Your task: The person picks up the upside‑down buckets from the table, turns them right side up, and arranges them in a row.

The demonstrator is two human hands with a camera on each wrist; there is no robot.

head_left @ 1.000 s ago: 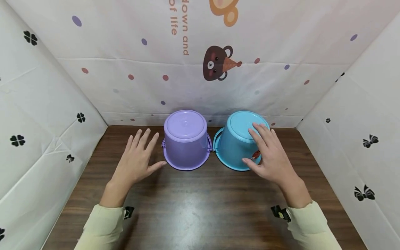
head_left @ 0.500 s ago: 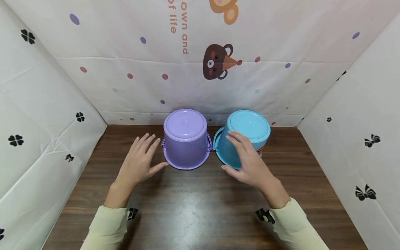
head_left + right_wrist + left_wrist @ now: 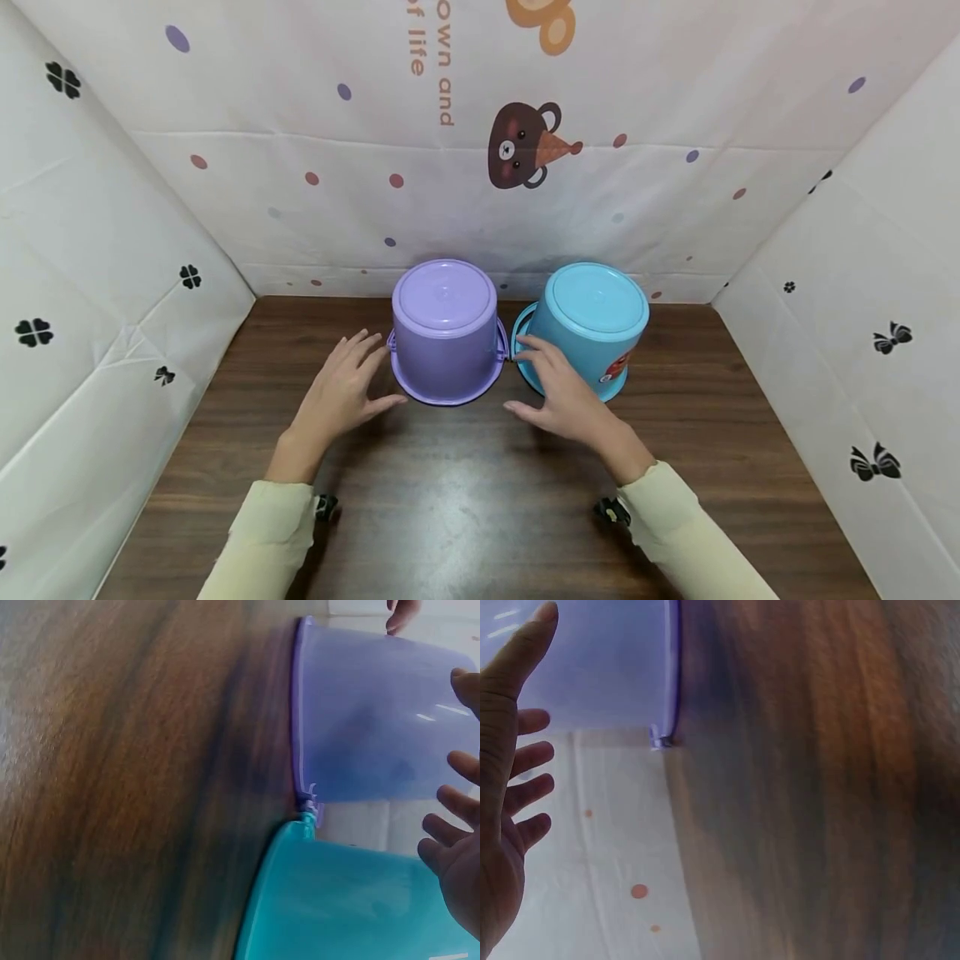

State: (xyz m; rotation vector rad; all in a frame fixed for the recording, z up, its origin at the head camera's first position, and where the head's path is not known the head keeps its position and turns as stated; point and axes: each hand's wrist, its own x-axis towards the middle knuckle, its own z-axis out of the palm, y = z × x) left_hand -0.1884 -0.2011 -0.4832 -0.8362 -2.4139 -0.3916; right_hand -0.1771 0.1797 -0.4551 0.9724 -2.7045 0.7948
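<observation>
Upside down on the wooden table stands a purple bucket (image 3: 446, 333), its base facing up and its handle low around the rim. Right beside it is an upturned blue bucket (image 3: 592, 312) with a red label on its side. My left hand (image 3: 337, 387) is at the purple bucket's left side, fingers spread and thumb in front of it. My right hand (image 3: 558, 392) is in front of the blue bucket, near the purple bucket's right side, its fingers spread too. In the right wrist view the right hand (image 3: 457, 817) has nothing in its grasp.
The brown wooden tabletop (image 3: 450, 508) extends in front of both buckets. A white printed sheet (image 3: 315, 225) with dots and bears hangs close behind them. White patterned side sheets bound the table at left and right.
My right hand has moved left across the blue bucket's front toward the purple one, uncovering the red label. My left hand has shifted slightly right and nearer. The buckets stay put.
</observation>
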